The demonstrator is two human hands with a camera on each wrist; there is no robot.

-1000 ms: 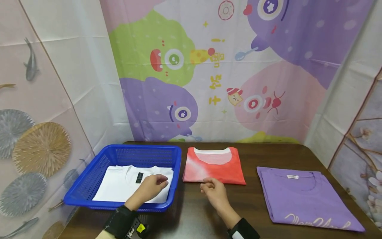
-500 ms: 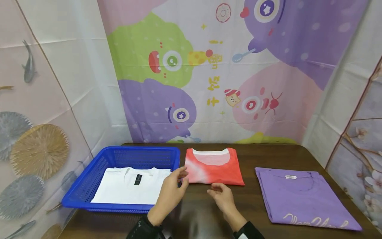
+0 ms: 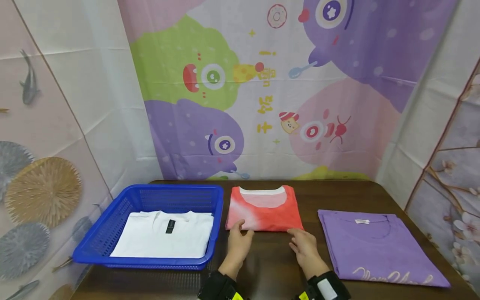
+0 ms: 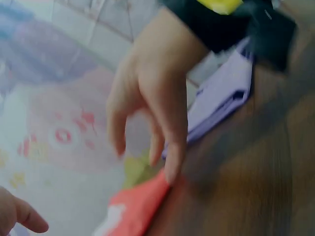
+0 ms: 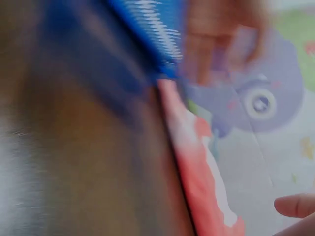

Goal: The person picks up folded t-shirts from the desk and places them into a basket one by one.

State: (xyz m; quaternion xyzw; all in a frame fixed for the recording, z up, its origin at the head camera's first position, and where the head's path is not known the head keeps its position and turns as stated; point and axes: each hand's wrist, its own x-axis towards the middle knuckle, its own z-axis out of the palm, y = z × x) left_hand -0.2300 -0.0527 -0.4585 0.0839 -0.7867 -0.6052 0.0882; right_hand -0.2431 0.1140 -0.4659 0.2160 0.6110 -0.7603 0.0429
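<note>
A folded red-and-white T-shirt (image 3: 268,216) lies flat on the brown table, neckline toward the back. My left hand (image 3: 238,245) is at its front left corner, fingers relaxed and overlapping the fabric's edge in the head view. At the front right corner my right hand (image 3: 306,249) has its fingers loosely bent, fingertips right at the hem. Neither hand grips the shirt. In the left wrist view, the right hand (image 4: 152,88) reaches down beside the red cloth (image 4: 142,204). Blurred in the right wrist view, the left hand (image 5: 221,34) hangs above the shirt's far end.
To the left, a blue plastic basket (image 3: 86,256) holds a folded white T-shirt (image 3: 165,241) with a black label. A folded purple T-shirt (image 3: 375,246) lies at the right of the table (image 3: 270,273). A printed curtain (image 3: 262,158) hangs behind the table.
My left hand has moved right, from over the basket to the red shirt's left corner. My right hand has shifted right to the other corner. The shirts and basket stay put.
</note>
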